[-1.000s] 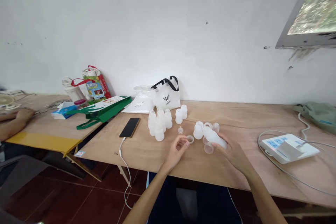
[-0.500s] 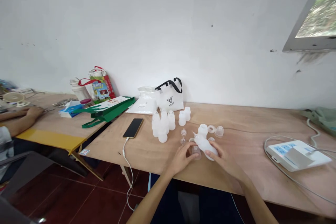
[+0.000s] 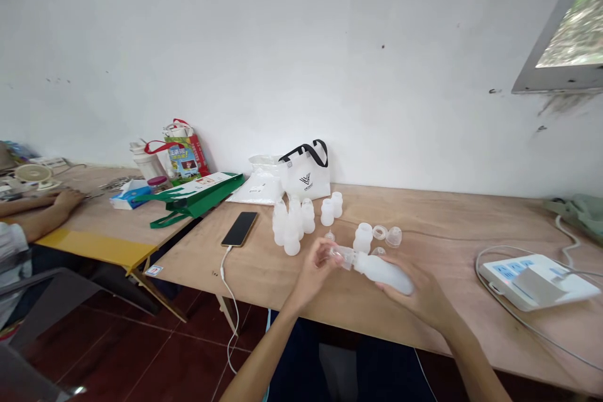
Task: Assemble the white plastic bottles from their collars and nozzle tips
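Observation:
My right hand (image 3: 417, 286) is wrapped round a frosted white baby bottle (image 3: 384, 271), tilted nearly onto its side with its top toward the left. In the fingers of my left hand (image 3: 316, 267) is a clear bottle cap (image 3: 345, 257), its open end at the top of the bottle. Whether the cap is seated cannot be made out. Just behind the hands an open bottle body (image 3: 362, 237) stands upright. Beside it lie a collar ring (image 3: 379, 232) and a clear dome cap (image 3: 394, 237). A clear nipple (image 3: 330, 235) sits behind my left hand.
Several white bottles (image 3: 292, 226) stand left of centre, with two open bottle bodies (image 3: 327, 211) nearby. A phone (image 3: 240, 228) on a cable lies farther left. White bags (image 3: 306, 176) lean on the wall. A white device (image 3: 537, 279) with cables lies right. A person's hand (image 3: 68, 201) rests on the left table.
My left hand has picked up the clear cap and brought it to the bottle's top. My right hand has shifted right with the bottle, which now lies flatter.

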The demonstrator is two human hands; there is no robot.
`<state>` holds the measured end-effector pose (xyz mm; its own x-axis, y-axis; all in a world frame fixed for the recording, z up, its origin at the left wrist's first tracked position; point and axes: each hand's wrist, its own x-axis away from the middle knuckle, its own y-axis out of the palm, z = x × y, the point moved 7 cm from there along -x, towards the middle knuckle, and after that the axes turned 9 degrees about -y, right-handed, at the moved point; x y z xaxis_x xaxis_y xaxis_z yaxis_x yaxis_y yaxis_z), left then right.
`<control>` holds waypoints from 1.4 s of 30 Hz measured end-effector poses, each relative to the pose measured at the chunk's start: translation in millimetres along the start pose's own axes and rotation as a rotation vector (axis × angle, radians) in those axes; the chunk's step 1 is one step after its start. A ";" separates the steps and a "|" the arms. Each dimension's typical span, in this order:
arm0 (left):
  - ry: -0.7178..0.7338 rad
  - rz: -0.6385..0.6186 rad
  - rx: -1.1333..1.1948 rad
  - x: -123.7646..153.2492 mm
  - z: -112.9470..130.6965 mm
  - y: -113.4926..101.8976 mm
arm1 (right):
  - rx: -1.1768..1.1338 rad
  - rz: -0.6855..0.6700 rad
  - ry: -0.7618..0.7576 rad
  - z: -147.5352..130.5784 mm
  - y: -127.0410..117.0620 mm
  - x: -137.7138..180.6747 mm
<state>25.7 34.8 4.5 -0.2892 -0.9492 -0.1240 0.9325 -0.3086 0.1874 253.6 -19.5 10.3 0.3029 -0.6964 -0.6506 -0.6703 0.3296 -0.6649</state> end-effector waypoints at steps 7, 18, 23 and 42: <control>-0.091 -0.133 0.036 4.8 1.4 11.0 | 0.227 0.161 -0.257 -39.5 10.9 -2.1; 0.002 -0.195 -0.013 18.8 29.6 12.0 | -1.054 -0.135 0.548 -31.9 58.0 0.6; -0.009 -0.103 -0.036 14.9 22.6 12.4 | -1.119 -0.121 0.555 -40.7 75.0 -4.4; 0.346 0.622 -0.238 41.0 106.6 -92.5 | -0.462 -0.216 0.352 -7.9 84.4 -2.5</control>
<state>-95.5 17.9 86.0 0.3544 -0.8584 -0.3710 0.9346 0.3376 0.1118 190.9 5.0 -41.3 0.2758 -0.9112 -0.3061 -0.8668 -0.0980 -0.4890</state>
